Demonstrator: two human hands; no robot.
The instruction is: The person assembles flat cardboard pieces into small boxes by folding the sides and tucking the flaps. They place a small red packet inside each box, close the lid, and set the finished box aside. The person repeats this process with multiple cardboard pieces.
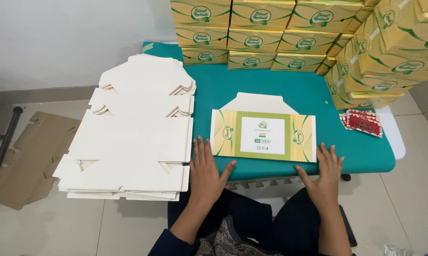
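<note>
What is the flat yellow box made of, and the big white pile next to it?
The flat yellow box looks like thin cardboard with a slightly glossy printed face; it lies flat with creased flaps and a plain pale tab on top. The white pile seems to be the same die-cut cardboard, matte side up, with cut notches at its edges. The left hand and right hand rest by the box.

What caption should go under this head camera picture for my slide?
Two hands, left hand and right hand, rest flat beside a yellow-green flat box blank on a teal table.
</note>
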